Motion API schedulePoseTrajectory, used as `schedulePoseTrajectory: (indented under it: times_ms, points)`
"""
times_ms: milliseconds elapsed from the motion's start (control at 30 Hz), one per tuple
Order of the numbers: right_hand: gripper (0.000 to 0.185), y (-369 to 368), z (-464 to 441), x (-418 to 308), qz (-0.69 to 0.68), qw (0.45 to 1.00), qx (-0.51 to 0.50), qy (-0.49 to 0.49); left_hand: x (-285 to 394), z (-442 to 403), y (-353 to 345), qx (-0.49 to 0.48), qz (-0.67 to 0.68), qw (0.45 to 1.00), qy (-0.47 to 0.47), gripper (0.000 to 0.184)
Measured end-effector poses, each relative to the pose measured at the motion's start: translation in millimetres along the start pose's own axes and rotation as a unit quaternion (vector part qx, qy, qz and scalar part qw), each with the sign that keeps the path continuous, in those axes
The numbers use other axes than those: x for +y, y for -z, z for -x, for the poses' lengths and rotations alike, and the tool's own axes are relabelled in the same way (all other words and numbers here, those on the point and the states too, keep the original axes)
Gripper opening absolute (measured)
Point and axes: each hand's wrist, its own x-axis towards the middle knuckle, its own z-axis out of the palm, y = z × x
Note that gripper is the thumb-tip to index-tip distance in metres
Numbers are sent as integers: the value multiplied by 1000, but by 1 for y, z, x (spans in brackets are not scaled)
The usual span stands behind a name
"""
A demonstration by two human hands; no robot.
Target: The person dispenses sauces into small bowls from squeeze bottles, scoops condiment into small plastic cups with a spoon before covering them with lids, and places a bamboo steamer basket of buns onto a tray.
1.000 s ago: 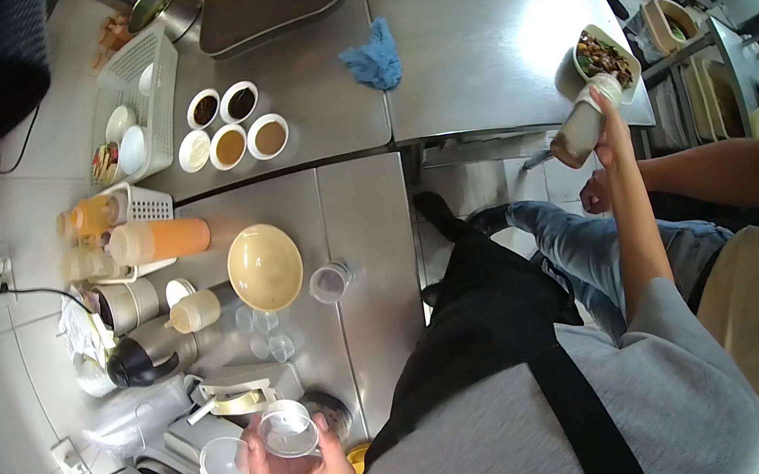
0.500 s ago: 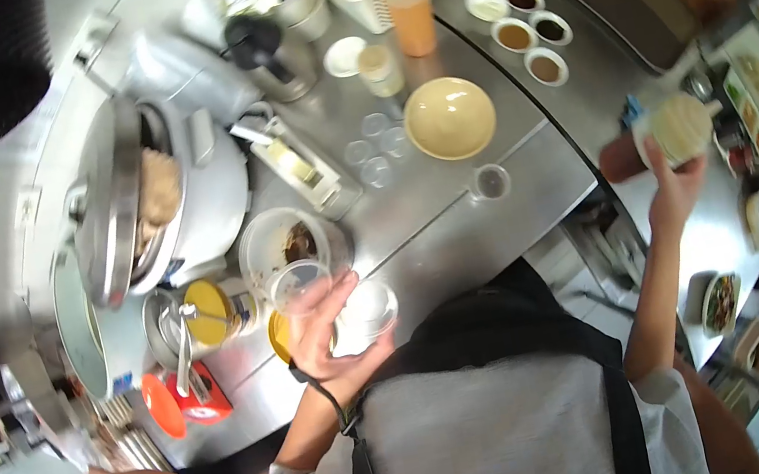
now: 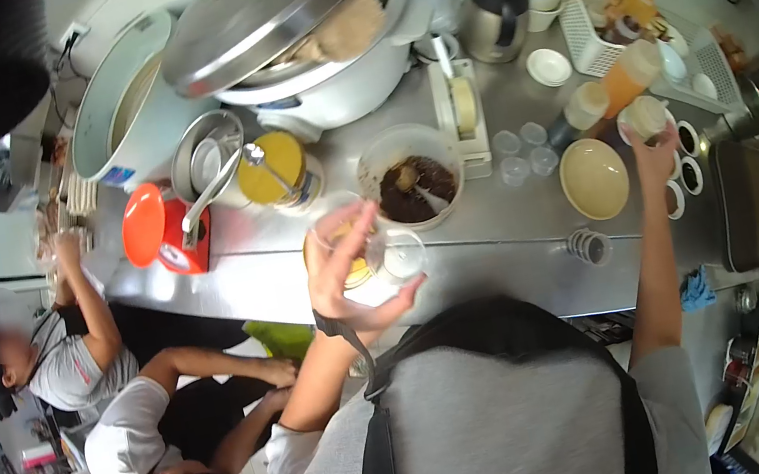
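My left hand [image 3: 346, 278] is raised over the counter's front edge, thumb and fingers curved around clear plastic cups [image 3: 400, 256]. Just behind it stands a clear tub [image 3: 368, 160] with dark brown contents and a spoon in it. On the other side, my right hand [image 3: 658, 155] grips a squeeze bottle with a pale cap [image 3: 646, 117]; the bottle's lower part is hidden. Left of that hand lies a beige bowl [image 3: 595, 179]. Small sauce dishes [image 3: 691, 175] are partly covered behind the wrist. A short stack of small clear cups [image 3: 589, 247] rests near the front edge.
A large lidded pot [image 3: 325, 99], a yellow-lidded jar [image 3: 271, 167] and a red scale [image 3: 186, 235] stand at the left. Behind are a thermos jug [image 3: 495, 14] and an orange bottle [image 3: 630, 76]. Two people [image 3: 146, 440] are at the left, one bending low.
My view has turned leftward. My right hand has brought the squeeze bottle from the right-hand side to beside the beige bowl. My left hand still holds the cups.
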Motion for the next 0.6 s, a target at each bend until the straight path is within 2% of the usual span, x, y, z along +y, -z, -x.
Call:
schedulePoseTrajectory:
  times_ms: [33,100,200,233,267,300,333,400,467,567,600]
  points:
    - [88,9,0,2,239,964,67,96,-6,-4,10,9,-27,1000,-5,79]
    - [63,12,22,-38,79,990,93,66,-22,-6,24,34,-65,997,24,83]
    - [37,-19,49,-127,-46,990,-124,56,-32,-26,35,4,-21,999,36,87]
    - [25,-45,72,-189,9,972,-233,31,-38,-33,36,2,-29,999,15,82]
    - [18,-78,96,-241,64,940,-336,5,-41,-38,36,1,-13,1000,1,78]
    - [17,-101,110,-251,57,894,-440,69,-44,-42,36,2,2,1000,-16,75]
    - [21,-125,122,-265,197,822,-512,148,-46,-45,36,14,21,999,-34,66]
    - [26,-173,147,-273,382,655,-598,260,-52,-42,35,68,43,997,-20,63]
    - [24,-210,165,-267,493,516,-639,288,-64,-35,30,123,55,991,-6,63]
    - [21,-236,173,-261,580,404,-639,302,-93,-23,8,240,118,962,58,65]
    - [15,-235,171,-266,582,437,-628,277,-104,-17,-1,241,155,956,65,67]
